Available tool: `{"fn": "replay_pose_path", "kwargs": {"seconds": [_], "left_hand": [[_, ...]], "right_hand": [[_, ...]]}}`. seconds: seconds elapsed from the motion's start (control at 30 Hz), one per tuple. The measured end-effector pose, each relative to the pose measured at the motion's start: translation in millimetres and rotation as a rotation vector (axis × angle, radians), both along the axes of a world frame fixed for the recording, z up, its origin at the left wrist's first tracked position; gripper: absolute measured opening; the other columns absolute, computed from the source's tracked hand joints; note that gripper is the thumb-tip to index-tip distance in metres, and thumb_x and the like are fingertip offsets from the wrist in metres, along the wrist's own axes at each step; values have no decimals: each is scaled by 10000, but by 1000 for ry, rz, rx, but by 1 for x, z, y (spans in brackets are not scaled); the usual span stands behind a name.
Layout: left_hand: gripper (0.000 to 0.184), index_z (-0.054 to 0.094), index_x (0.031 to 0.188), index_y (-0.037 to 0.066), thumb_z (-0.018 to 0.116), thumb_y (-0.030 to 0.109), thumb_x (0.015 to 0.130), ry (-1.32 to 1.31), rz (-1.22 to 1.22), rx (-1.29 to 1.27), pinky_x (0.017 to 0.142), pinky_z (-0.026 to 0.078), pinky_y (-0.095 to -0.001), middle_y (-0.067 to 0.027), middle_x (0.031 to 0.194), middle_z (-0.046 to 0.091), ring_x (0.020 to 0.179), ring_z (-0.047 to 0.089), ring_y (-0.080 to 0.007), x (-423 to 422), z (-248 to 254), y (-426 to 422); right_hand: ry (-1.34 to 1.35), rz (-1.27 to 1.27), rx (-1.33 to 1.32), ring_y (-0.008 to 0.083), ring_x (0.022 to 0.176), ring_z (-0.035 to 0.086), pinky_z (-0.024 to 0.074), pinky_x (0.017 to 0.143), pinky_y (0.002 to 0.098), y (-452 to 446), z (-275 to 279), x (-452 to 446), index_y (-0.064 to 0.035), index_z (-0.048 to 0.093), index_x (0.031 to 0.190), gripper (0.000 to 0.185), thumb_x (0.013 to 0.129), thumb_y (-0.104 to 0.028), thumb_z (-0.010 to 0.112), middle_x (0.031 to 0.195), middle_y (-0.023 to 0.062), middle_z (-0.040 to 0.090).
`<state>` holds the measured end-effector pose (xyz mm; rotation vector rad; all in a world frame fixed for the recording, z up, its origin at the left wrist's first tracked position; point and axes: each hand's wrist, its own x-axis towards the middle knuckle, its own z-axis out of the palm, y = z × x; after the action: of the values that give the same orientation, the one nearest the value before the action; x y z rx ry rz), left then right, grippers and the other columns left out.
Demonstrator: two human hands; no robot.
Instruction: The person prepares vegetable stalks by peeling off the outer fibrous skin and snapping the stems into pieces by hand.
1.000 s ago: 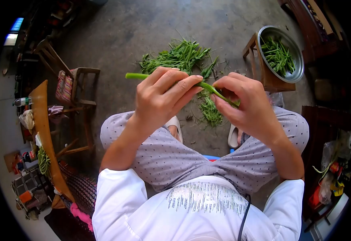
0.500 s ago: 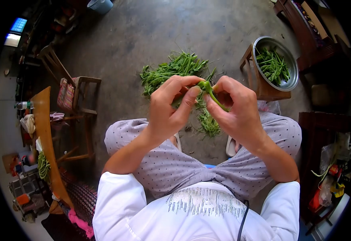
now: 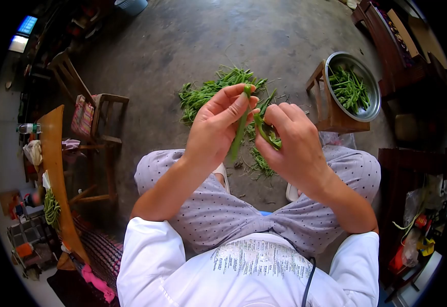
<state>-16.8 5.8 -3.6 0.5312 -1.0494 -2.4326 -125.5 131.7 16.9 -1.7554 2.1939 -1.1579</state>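
"What's that in the left hand (image 3: 218,123)?"

"A green stem (image 3: 239,135), smooth and fairly straight. Thumb and fingers pinch it near the top, where a bright, blunt end shows, and the rest hangs down over the floor (image 3: 182,41), a bit blurred from here."

"And the right hand (image 3: 297,135)?"

"Its fingers are curled around a bent piece (image 3: 264,132), curved like a hook and partly hidden by the hand. It's just beside the stem, but I see a gap between them. Both are up in front of the person, between the knees (image 3: 154,169) and the heap of greens (image 3: 198,100)."

"That heap is right on the floor, then?"

"Yes, loose, leafy and tangled, with a smaller clump (image 3: 262,163) nearer the feet. Over to the right, a metal basin (image 3: 372,97) holds cut lengths (image 3: 349,89) of similar green, up on a wooden stool (image 3: 342,124)."
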Motion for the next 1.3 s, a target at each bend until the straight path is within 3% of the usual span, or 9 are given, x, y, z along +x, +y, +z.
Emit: {"fn": "replay_pose_path", "kwargs": {"seconds": [0.2, 0.6, 0.67, 0.73, 0.83, 0.9, 1.0, 1.1, 1.3], "left_hand": [[232, 555, 1154, 87, 545, 152, 931, 104, 15, 222, 982, 458, -374, -53, 1049, 589, 1007, 574, -165, 9, 0, -24], [253, 540, 1173, 94, 539, 162, 929, 406, 312, 298, 979, 474, -364, -50, 1002, 602, 976, 593, -178, 60, 8, -94], [292, 526, 1211, 99, 507, 230, 951, 383, 232, 226, 802, 490, -284, -54, 1008, 606, 819, 560, -121, 70, 1, -97], [315, 519, 1230, 101, 490, 263, 961, 377, 178, 219, 714, 498, -245, -56, 1011, 608, 740, 544, -93, 66, -5, -87], [352, 504, 1245, 41, 456, 263, 977, 201, 65, 211, 699, 497, -194, -41, 999, 569, 666, 390, -48, 49, -11, -58], [348, 520, 1214, 17, 453, 265, 980, 92, -189, 57, 730, 511, -202, -80, 1140, 554, 809, 499, -62, 43, -22, -43], [335, 540, 1174, 0, 434, 257, 986, -145, -203, -154, 837, 519, -266, -124, 1320, 461, 1036, 535, -122, 30, -11, -13], [343, 555, 1140, -6, 404, 266, 993, -50, -340, -185, 956, 477, -358, -148, 1432, 340, 1206, 468, -179, 25, -15, -6], [399, 512, 1162, -65, 394, 278, 996, 73, -455, 76, 1017, 422, -411, -142, 1160, 512, 1146, 502, -192, 18, -18, 4]], "right_hand": [[-7, 97, 169, 304, 798, 530, 444, 706, 401, 1, -5, 3, -23, 517, 862, 229, 703, -93, 667, 797, 128, 520], [178, 78, 653, 313, 820, 555, 456, 749, 393, 36, -96, -43, 7, 605, 787, 139, 728, -110, 653, 807, 164, 565], [184, 19, 652, 280, 788, 544, 445, 715, 365, 31, -100, -53, 9, 625, 818, 155, 735, -112, 675, 788, 149, 545], [-295, -47, 480, 234, 673, 531, 421, 591, 339, 16, -83, -52, 25, 637, 811, 175, 763, -138, 677, 772, 129, 553], [-574, -34, 315, 119, 606, 434, 339, 529, 266, 4, -79, -53, 13, 669, 893, 197, 814, -167, 680, 731, 44, 488], [-640, -24, 283, 86, 609, 406, 324, 526, 245, 0, -69, -50, 8, 673, 922, 202, 831, -172, 672, 727, 15, 461], [-685, 6, 218, 47, 610, 370, 302, 520, 220, -2, -51, -47, 4, 681, 946, 209, 849, -181, 670, 724, -24, 424], [-667, 32, 154, 41, 603, 359, 292, 512, 218, -5, -39, -42, 3, 687, 930, 216, 848, -196, 681, 718, -33, 413], [-613, 53, 55, 35, 578, 357, 278, 486, 225, -7, -29, -31, 16, 673, 921, 240, 859, -216, 676, 673, -37, 424]]}}
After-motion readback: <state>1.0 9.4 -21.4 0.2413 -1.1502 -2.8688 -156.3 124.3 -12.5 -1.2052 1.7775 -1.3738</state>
